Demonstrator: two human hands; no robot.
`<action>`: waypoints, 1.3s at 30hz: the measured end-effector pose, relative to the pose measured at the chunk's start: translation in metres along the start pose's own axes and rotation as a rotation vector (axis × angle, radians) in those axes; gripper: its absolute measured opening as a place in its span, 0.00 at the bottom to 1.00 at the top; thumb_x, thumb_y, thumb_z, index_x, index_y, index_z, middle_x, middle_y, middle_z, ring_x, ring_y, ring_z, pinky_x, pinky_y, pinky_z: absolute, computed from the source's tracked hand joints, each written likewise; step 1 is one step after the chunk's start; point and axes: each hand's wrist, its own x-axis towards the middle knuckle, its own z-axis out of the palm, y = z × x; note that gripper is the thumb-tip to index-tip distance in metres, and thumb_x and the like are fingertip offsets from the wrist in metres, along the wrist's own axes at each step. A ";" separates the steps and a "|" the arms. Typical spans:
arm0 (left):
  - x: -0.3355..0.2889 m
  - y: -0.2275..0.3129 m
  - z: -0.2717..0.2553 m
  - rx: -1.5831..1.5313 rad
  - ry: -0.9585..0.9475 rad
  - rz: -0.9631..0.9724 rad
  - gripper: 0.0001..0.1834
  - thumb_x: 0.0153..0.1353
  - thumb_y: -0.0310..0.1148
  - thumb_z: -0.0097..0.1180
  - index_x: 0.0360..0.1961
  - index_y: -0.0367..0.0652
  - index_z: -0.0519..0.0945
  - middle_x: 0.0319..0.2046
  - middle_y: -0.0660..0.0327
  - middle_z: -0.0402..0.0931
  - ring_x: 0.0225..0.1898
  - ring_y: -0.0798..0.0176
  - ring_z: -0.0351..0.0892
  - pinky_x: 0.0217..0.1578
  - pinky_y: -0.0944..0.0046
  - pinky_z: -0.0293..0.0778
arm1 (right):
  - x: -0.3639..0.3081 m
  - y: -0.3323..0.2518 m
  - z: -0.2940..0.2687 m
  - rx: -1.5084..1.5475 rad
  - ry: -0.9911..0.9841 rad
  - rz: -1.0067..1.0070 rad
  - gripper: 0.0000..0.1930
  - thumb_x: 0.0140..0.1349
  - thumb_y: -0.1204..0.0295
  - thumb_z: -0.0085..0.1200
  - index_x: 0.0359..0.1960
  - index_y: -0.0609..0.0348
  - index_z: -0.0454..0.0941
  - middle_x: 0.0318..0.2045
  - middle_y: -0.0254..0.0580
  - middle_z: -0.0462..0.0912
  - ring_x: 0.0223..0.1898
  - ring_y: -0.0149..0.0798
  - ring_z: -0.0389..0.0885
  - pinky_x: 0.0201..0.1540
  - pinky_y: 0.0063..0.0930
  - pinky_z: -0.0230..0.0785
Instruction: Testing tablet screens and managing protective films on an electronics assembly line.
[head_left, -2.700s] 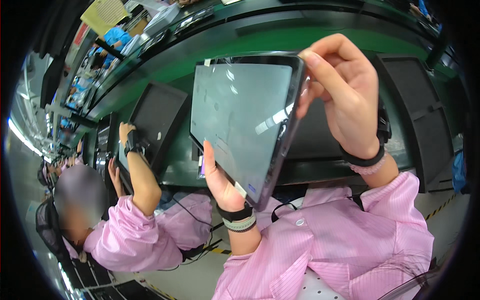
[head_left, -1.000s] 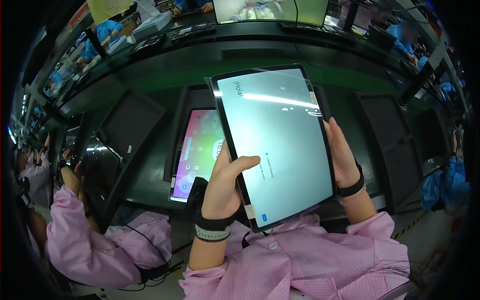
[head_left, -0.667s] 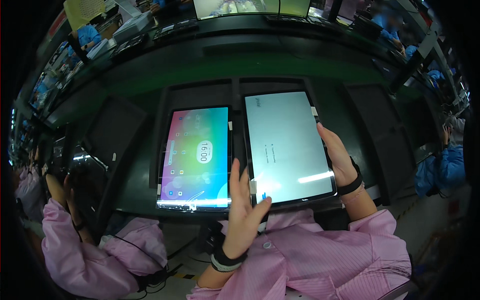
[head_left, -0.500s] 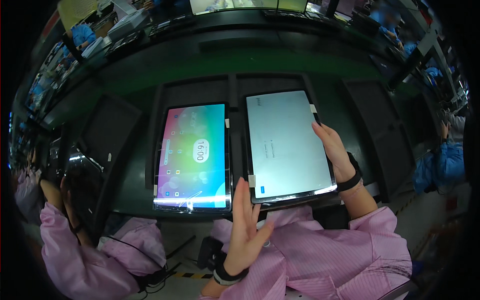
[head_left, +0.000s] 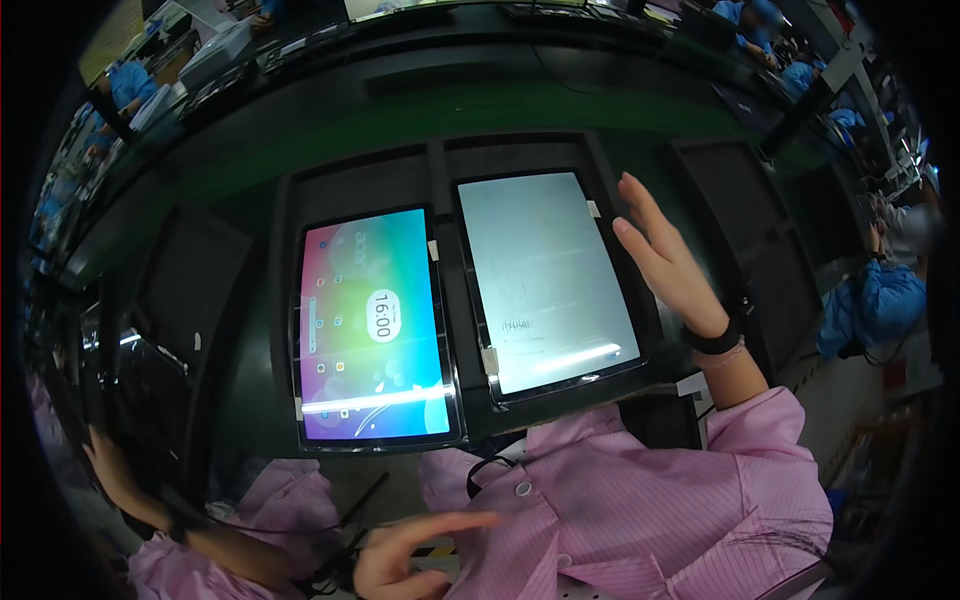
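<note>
Two tablets lie side by side in a dark two-compartment foam tray. The left tablet (head_left: 372,325) shows a colourful lock screen with small icons. A pale, nearly blank screen is lit on the right tablet (head_left: 550,275). Both have small whitish tabs at their edges. Just beyond the right tablet's right edge, my right hand (head_left: 672,265) is raised open, fingers extended and holding nothing. My left hand (head_left: 405,555) is low in front of my pink striped smock, apart from the tablets. Its index finger stretches out to the right, and no object shows in it.
The foam tray (head_left: 355,172) rests on a dark green bench (head_left: 490,110). Other dark trays stand at the right (head_left: 735,185) and left (head_left: 190,270). At my left a co-worker's hand (head_left: 125,485) and pink sleeve show. More people in blue (head_left: 880,300) are around.
My right hand has left the right tablet's edge and risen. My left hand has drawn down and left from its lower corner. The text on its screen has changed place and direction.
</note>
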 end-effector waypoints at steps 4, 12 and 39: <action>-0.011 -0.008 -0.015 0.241 0.728 0.173 0.27 0.58 0.33 0.44 0.56 0.27 0.58 0.42 0.37 0.71 0.44 0.46 0.73 0.48 0.50 0.66 | 0.022 -0.015 -0.004 -0.014 -0.034 -0.050 0.23 0.63 0.67 0.40 0.57 0.67 0.55 0.53 0.52 0.68 0.58 0.48 0.62 0.62 0.34 0.48; 0.018 -0.033 -0.047 0.897 1.293 0.161 0.17 0.62 0.31 0.35 0.50 0.34 0.67 0.50 0.56 0.67 0.52 0.61 0.65 0.47 0.64 0.60 | 0.054 0.010 0.007 -0.097 -0.164 -0.167 0.19 0.63 0.69 0.38 0.54 0.66 0.58 0.52 0.46 0.70 0.57 0.46 0.63 0.64 0.39 0.43; 0.037 -0.054 -0.105 0.418 1.406 0.382 0.26 0.65 0.48 0.24 0.54 0.40 0.62 0.49 0.50 0.70 0.55 0.58 0.64 0.53 0.59 0.53 | 0.061 0.021 0.010 -0.449 -0.370 -0.291 0.19 0.62 0.73 0.37 0.54 0.67 0.58 0.51 0.43 0.72 0.58 0.42 0.63 0.65 0.42 0.37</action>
